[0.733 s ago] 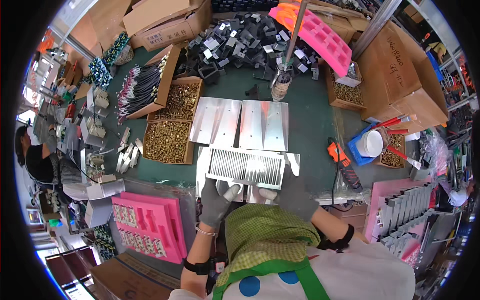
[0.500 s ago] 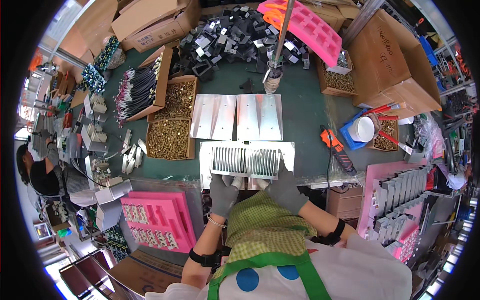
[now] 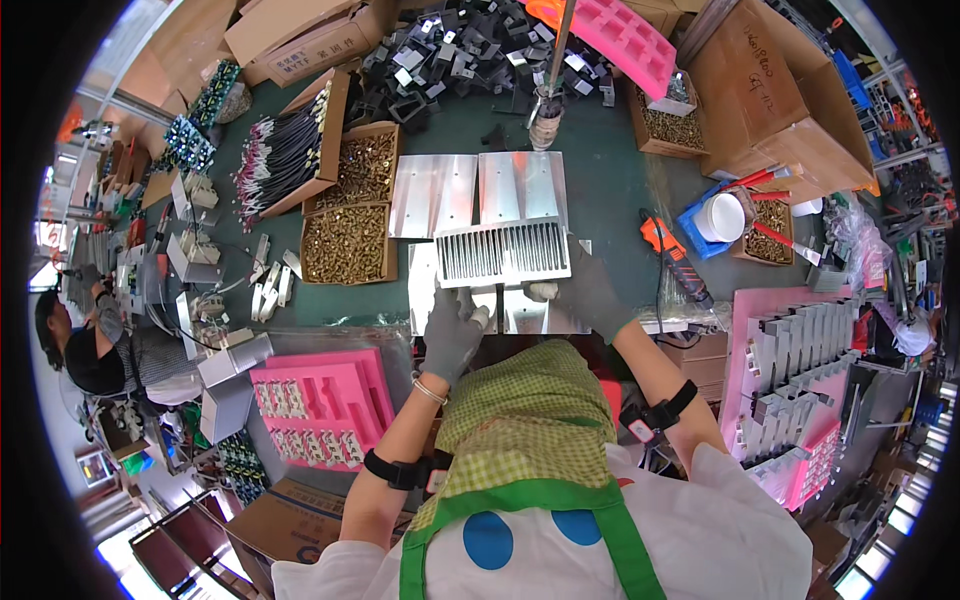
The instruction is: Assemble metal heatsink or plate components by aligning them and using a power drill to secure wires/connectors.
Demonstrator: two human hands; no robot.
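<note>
A finned aluminium heat sink [image 3: 503, 252] lies across the green bench, overlapping the near edge of two flat aluminium plates [image 3: 478, 190]. My right hand [image 3: 588, 292], in a grey glove, grips the heat sink's right end. My gloved left hand [image 3: 452, 330] sits just below its near left corner, fingertips at the edge; whether it grips is unclear. More flat plates [image 3: 520, 312] show under the heat sink, between my hands.
Two cardboard boxes of brass screws [image 3: 345, 243] and a box of cables [image 3: 285, 155] stand left. Black metal parts [image 3: 450, 55] pile at the back. An orange power screwdriver [image 3: 672, 255], a white cup [image 3: 720, 215], pink foam trays [image 3: 310, 405] and another person [image 3: 90, 350] surround me.
The heat sink has moved away from my body toward the flat plates. My right hand went with it; my left hand now trails at its near corner.
</note>
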